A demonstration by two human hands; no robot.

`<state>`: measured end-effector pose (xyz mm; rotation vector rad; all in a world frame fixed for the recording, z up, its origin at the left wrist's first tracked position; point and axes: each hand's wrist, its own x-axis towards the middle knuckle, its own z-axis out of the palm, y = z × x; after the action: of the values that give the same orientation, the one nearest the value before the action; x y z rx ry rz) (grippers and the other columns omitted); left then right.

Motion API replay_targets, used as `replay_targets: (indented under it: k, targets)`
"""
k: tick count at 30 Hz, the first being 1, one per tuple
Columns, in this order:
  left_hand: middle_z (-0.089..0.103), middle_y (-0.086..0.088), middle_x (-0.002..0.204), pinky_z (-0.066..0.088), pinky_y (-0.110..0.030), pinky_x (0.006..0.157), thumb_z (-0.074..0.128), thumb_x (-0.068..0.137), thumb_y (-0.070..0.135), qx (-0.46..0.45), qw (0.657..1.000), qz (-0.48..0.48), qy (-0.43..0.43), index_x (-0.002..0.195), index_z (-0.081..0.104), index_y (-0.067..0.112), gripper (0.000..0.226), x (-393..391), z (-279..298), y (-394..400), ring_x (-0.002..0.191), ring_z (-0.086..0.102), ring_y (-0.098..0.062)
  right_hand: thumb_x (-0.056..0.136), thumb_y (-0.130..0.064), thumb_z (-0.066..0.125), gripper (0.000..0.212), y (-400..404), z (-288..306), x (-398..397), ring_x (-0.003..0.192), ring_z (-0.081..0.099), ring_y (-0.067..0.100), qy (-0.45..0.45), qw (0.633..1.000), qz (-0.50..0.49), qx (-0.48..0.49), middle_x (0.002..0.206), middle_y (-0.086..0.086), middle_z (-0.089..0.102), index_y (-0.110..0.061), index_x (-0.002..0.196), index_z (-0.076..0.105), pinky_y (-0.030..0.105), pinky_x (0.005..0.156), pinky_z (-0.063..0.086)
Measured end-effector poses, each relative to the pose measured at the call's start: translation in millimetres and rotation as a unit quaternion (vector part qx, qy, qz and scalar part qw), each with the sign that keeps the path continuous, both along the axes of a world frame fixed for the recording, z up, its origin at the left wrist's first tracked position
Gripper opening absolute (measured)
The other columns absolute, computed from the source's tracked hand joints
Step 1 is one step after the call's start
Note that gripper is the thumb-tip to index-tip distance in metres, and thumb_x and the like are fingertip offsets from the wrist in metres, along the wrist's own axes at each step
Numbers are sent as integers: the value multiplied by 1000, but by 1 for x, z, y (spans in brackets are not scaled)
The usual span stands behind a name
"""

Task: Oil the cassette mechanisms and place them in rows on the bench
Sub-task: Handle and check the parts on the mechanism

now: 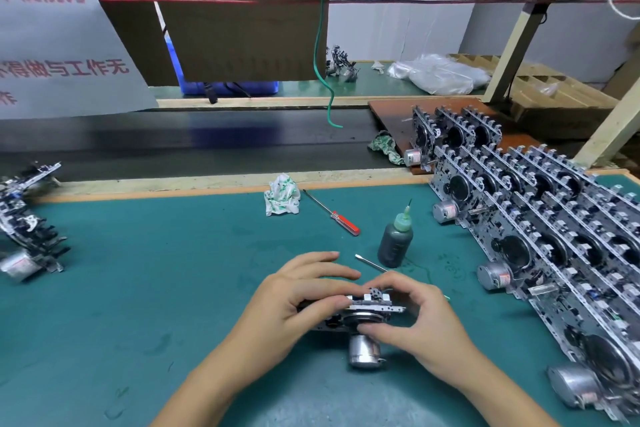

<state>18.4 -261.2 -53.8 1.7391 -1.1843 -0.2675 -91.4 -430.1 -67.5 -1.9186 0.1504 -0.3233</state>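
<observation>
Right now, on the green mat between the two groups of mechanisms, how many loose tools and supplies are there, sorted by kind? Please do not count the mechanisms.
Screwdrivers: 2, one with a red handle and one whose handle is hidden behind the right hand
Oil bottle: 1
Crumpled cloth: 1
Total: 4

head view | worn at head height, close above the desk (145, 253) | facing forward and down | near edge to far rail in sight
</observation>
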Motion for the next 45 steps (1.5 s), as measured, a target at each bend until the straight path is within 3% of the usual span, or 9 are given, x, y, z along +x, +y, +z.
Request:
replay_targets:
  k: [7, 9, 13, 15, 20, 26, 30, 34, 45]
  targets:
    - [57, 37, 117, 28, -10, 101, 46, 86, 51, 22, 1000, 8, 7, 106, 60, 55, 25, 0, 1, 0, 129, 38, 5, 61, -25, 79, 34, 1, 3, -1, 83, 64, 9, -3, 1000, 12, 9, 88, -4, 70, -34, 92, 68, 21, 81, 47]
    - [57, 36, 118, 28, -10, 101, 47, 86, 51, 18, 1000, 9, 13, 107, 60, 56, 26, -1, 1, 0, 129, 38, 4, 61, -35, 78, 31, 1, 6, -5, 91, 62, 9, 5, 1000, 11, -17, 94, -9, 68, -33, 91, 69, 25, 86, 46]
    - [55, 36, 120, 27, -7, 100, 46, 85, 52, 20, 1000, 17, 11, 107, 60, 58, 27, -2, 3, -1, 129, 37, 6, 68, -58, 63, 45, -4, 5, -18, 98, 53, -2, -20, 962, -60, -265, 95, -22, 62, -32, 104, 66, 16, 86, 40]
    - [56, 35, 119, 27, -7, 99, 46, 85, 52, 19, 1000, 16, 14, 107, 59, 57, 27, -2, 4, -2, 128, 38, 6, 72, -56, 59, 40, -4, 1, -23, 84, 54, 5, -56, 924, -82, -368, 84, -14, 62, -21, 89, 71, 20, 75, 42]
    - [58, 33, 117, 28, -7, 98, 47, 85, 51, 14, 1000, 15, 19, 109, 59, 55, 27, -2, 4, -1, 125, 41, 6, 72, -54, 55, 36, -8, -1, -24, 72, 45, 5, -81, 880, -85, -460, 67, -9, 58, -20, 68, 67, 17, 64, 36]
    - [59, 33, 115, 29, -7, 97, 47, 85, 52, 16, 999, 19, 20, 108, 60, 55, 27, -2, 4, -2, 125, 42, 4, 66, -63, 56, 38, -9, 6, -20, 74, 47, 1, -29, 894, -74, -440, 74, -16, 58, -26, 70, 65, 15, 67, 35]
    - [58, 34, 116, 29, -8, 98, 46, 84, 54, 23, 999, 17, 20, 107, 60, 57, 27, -2, 4, -1, 125, 41, 4, 59, -59, 68, 42, -3, 12, -11, 99, 56, -1, 36, 981, -43, -188, 96, -23, 61, -42, 97, 63, 13, 84, 40]
    - [57, 35, 116, 29, -9, 98, 46, 83, 55, 28, 999, 17, 22, 107, 58, 58, 27, -2, 5, -1, 124, 42, 4, 57, -44, 74, 37, 3, 12, -2, 92, 61, 12, 11, 998, -6, -57, 93, -12, 64, -41, 93, 65, 28, 86, 46]
    - [60, 30, 112, 31, -7, 94, 47, 87, 48, 18, 1000, 7, 21, 112, 56, 50, 27, -4, 8, -3, 117, 46, 5, 60, -34, 78, 36, 2, 8, 0, 91, 61, 12, 7, 999, -12, -44, 94, -8, 65, -41, 94, 67, 30, 86, 47]
